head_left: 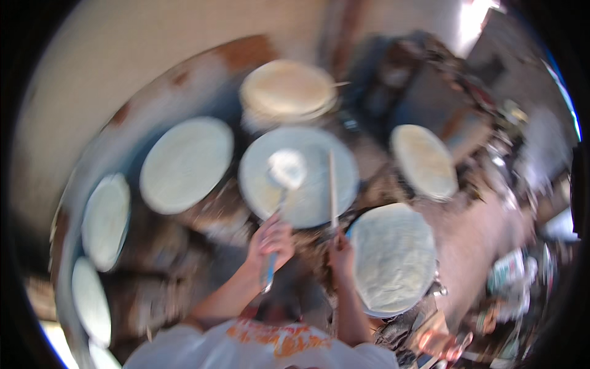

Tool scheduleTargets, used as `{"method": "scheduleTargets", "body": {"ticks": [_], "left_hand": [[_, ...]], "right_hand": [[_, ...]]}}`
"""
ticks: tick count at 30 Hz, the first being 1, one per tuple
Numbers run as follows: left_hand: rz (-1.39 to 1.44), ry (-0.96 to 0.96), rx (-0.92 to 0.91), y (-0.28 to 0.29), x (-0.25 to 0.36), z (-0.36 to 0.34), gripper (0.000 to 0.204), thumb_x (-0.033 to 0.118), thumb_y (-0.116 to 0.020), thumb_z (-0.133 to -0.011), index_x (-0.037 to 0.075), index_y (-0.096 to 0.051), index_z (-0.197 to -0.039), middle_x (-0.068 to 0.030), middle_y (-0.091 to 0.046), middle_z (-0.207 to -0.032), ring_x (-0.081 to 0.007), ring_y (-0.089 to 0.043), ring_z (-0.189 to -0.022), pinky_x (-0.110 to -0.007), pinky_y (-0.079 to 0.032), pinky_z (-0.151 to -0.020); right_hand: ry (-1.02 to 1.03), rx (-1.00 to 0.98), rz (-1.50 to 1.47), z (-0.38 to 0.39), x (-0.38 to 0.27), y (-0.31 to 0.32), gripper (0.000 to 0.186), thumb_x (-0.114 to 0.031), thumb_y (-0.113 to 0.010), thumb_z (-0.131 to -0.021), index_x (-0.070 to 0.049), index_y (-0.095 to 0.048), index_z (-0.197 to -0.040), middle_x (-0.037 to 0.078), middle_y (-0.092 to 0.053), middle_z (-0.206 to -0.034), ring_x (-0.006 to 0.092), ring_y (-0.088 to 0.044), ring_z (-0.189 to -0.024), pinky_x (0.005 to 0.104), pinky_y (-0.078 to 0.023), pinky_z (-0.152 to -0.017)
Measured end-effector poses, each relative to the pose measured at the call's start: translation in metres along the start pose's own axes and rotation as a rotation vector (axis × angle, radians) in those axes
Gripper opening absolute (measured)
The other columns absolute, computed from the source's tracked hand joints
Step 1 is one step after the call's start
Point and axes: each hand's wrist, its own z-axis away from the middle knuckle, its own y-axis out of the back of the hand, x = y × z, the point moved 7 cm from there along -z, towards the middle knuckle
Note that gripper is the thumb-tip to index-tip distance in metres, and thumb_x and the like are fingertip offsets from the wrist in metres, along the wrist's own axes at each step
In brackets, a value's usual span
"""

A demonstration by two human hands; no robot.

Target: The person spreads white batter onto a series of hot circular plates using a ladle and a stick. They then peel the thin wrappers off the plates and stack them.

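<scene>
While the left hand (273, 240) is gripping a blue-handled tool (269, 270), its fingers are wrapping round the shaft and hiding part of it. Just to its right, the right hand (341, 252) is holding a thin pale stick (333, 190) near its lower end, the fingers folding into a narrow fist. Both implements are pointing away from the wearer, over a large grey-white round plate (310, 206) directly ahead. Toward the tool's far end, a bright white patch (287, 169) is showing against the plate; blur is hiding whether it is the tool's head or something else. The stick is crossing the plate's right half; whether it is touching the surface, I cannot tell.

Farther out, pale round sheets are surrounding the plate. A large pale round (393, 258) is lying close beside the right hand, and a tan-tinged round (424, 161) is resting beyond it. A stack of tan rounds (287, 89) is sitting behind the plate, while more pale rounds (187, 166) are lining the left side, along a curved, rust-stained wall (246, 52). On the far right, mixed clutter is crowding the area, including a white-and-green object (507, 270). Orange lettering (279, 338) is running across the wearer's white shirt (196, 347), smearing in the blur.
</scene>
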Motion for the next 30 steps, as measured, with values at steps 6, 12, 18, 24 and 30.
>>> {"method": "scheduleTargets", "body": {"ticks": [6,12,18,24,30], "left_hand": [[-0.454,-0.054,-0.319,-0.027,-0.026,0.080,0.019,0.021,-0.040,-0.100,0.016,-0.056,-0.107,0.0004,-0.045,-0.063,-0.0063,-0.043,-0.039,-0.019,-0.040,-0.036],[-0.822,-0.473,-0.856,0.005,-0.069,0.381,0.022,0.022,-0.046,-0.091,0.017,-0.047,-0.070,0.0047,-0.041,-0.054,-0.0046,-0.042,-0.039,-0.022,-0.040,-0.034],[-0.487,-1.858,-0.960,0.083,-0.138,0.667,0.039,0.027,-0.041,-0.098,0.014,-0.036,-0.061,0.0040,-0.032,-0.045,-0.0060,-0.035,-0.036,-0.020,-0.034,-0.035],[0.684,-2.471,-0.397,0.385,-0.047,0.948,0.023,0.027,-0.044,-0.096,0.011,-0.039,-0.081,-0.0023,-0.038,-0.066,-0.0124,-0.042,-0.056,-0.024,-0.039,-0.047],[0.717,-2.438,0.061,0.350,0.079,0.917,0.038,0.033,-0.051,-0.093,0.003,-0.046,-0.116,-0.0129,-0.050,-0.105,-0.0205,-0.053,-0.094,-0.035,-0.054,-0.072]], "right_hand": [[0.343,-0.311,0.090,-0.016,0.043,-0.001,0.035,-0.002,-0.066,-0.079,0.004,-0.061,-0.114,0.018,-0.066,-0.100,0.0227,-0.063,-0.083,0.0355,-0.050,-0.076],[0.536,-0.991,0.372,0.107,-0.001,-0.118,0.037,-0.002,-0.069,-0.077,0.001,-0.062,-0.113,0.008,-0.066,-0.093,0.0131,-0.059,-0.077,0.0260,-0.049,-0.069],[0.424,-1.409,0.203,0.271,0.037,-0.311,0.038,-0.013,-0.072,-0.080,-0.005,-0.062,-0.116,0.001,-0.064,-0.081,0.0070,-0.057,-0.071,0.0226,-0.048,-0.066],[0.527,-1.579,0.193,0.401,0.033,-0.413,0.040,-0.017,-0.071,-0.081,-0.007,-0.061,-0.118,-0.001,-0.059,-0.074,0.0059,-0.053,-0.065,0.0231,-0.046,-0.062],[0.530,-1.421,0.234,0.358,-0.011,-0.473,0.040,-0.013,-0.071,-0.081,-0.006,-0.060,-0.118,-0.004,-0.053,-0.072,0.0020,-0.048,-0.060,0.0189,-0.041,-0.053]]}}
